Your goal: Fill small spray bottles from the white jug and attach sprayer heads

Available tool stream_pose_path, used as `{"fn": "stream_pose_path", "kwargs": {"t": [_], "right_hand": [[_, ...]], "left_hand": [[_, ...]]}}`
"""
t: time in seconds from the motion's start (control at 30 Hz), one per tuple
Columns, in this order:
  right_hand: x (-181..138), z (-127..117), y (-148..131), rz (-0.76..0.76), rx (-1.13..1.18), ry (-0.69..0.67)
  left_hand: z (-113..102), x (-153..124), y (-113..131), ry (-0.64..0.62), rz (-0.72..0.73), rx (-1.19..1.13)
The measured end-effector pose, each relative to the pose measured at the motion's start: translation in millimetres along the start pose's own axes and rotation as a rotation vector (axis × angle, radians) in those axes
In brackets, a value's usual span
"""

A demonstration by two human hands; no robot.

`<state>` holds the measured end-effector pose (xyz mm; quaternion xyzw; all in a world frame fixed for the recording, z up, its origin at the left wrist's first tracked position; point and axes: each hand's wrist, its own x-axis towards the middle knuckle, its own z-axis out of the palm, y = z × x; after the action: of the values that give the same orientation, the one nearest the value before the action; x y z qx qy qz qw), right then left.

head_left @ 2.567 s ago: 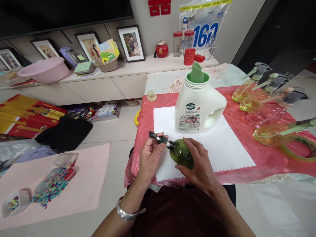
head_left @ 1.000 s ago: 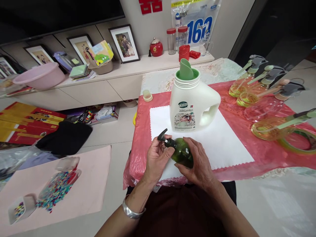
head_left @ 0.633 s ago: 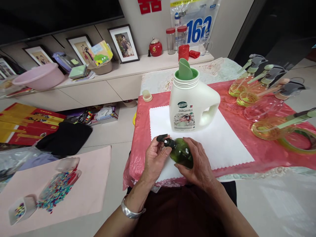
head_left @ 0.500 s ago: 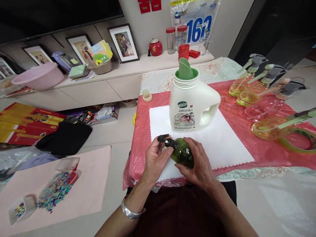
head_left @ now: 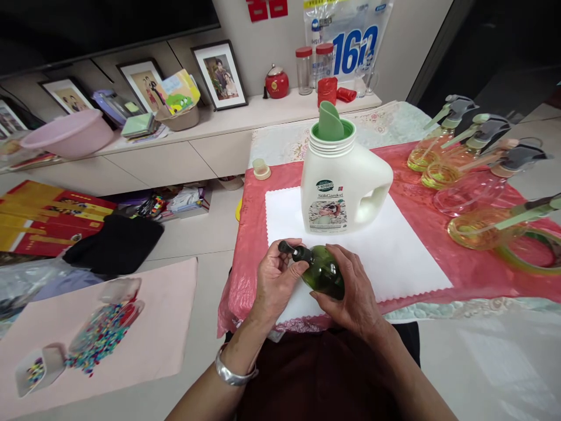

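A dark green, rounded pump bottle [head_left: 323,270] lies tilted between my hands, its black pump head [head_left: 293,250] pointing left. My left hand [head_left: 277,282] is closed around the pump's collar, thumb and fingers gripping it. The bottle's body is wrapped by my right hand [head_left: 350,286] from the right side. Just beyond them stands a large cream detergent jug [head_left: 326,175] with a green spout [head_left: 330,121] in its open neck. A small pale cap [head_left: 262,169] sits to its left.
White scalloped paper [head_left: 407,263] covers part of the red plastic sheet [head_left: 245,257] on the table. Several spray bottles [head_left: 473,190] and a roll of tape [head_left: 532,248] are at the right. Colourful small pieces [head_left: 99,342] lie on a pink mat [head_left: 170,327] at lower left.
The black pump head has turned in my left fingers, its nozzle now angled differently. The bottle and my right hand hold nearly the same place.
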<state>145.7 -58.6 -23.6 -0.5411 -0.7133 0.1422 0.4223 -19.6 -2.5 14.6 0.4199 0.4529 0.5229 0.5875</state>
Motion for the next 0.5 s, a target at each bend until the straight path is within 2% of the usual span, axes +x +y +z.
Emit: {"fn": "stream_pose_path", "kwargs": {"t": [0.33, 0.5], "right_hand": [[-0.8, -0.4, 1.0, 0.006, -0.001, -0.004], [-0.3, -0.6, 0.8, -0.003, -0.006, -0.007]], "left_hand": [[-3.1, -2.8, -1.3, -0.088, 0.060, 0.025], [3.1, -0.8, -4.8, 0.033, 0.066, -0.002]]}}
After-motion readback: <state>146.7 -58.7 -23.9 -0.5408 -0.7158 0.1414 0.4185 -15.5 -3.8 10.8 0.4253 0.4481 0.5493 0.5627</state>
